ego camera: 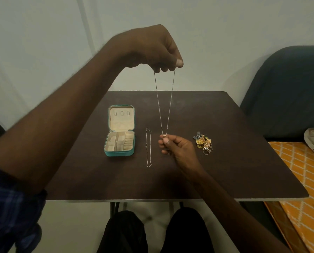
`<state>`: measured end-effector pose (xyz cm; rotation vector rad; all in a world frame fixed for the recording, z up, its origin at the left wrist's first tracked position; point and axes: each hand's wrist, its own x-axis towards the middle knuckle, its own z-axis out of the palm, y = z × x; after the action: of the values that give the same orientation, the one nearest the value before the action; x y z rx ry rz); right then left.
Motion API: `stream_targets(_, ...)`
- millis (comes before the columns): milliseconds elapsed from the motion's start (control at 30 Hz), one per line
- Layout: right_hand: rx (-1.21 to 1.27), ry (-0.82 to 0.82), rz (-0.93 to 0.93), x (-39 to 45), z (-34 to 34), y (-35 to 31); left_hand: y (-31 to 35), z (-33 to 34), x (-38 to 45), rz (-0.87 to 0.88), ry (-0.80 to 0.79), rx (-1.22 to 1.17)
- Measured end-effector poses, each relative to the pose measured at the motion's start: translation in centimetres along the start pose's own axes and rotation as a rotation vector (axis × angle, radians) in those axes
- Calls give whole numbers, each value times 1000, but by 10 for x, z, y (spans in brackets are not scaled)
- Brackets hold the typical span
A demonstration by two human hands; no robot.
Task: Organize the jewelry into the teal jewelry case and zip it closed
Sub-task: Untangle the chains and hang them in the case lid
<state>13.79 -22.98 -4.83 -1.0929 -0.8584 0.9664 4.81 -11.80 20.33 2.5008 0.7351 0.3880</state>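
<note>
Hands first: left hand [153, 50] is raised high above the table [243, 170], fingers curled & pinching the top of a chain [164, 103]; right hand [174, 146] sits low, just above the table's middle, thumb & forefinger pinching the chain's bottom end w/ a small pendant. Chain hangs as a long narrow loop, two strands nearly straight btwn both hands.

Case [119, 132] lies open on the table's left half, lid back, beige lining, 3 small hook tabs in the lid, divided tray below; looks empty. Second chain [148, 147] lies straight on the table btwn case & right hand. Pile [203, 142] of earrings & rings sits right of the right hand, toward the right edge.

Step in hand, as I read it: get the held chain into the case w/o tangling. To do it well:
- keep both strands taut & untwisted while moving left over the case
- likely best spot is a lid tab; hook the top end there, let the rest drop into the lid pocket
- else lower pendant end first into a tray compartment, coil slowly
- don't drag across the second chain
- keep it apart from the pile; thin links snag easily
</note>
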Motion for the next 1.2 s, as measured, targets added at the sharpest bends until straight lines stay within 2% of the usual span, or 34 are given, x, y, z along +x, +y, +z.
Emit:
stream_targets(500, 4, 51, -8, 4, -6, -6, 11, -7, -2, 51, 43, -7)
stream_targets(633, -29, 107, -85, 10, -4, -22, 12, -10, -4, 51, 45, 9)
stream_targets(800, -78, 79, -200, 21, 8, -48, 13, -13, -6, 44, 55, 20)
stream_targets(1200, 267, 73, -213, 14, 28, -66, 13, -16, -6, 50, 87, -49)
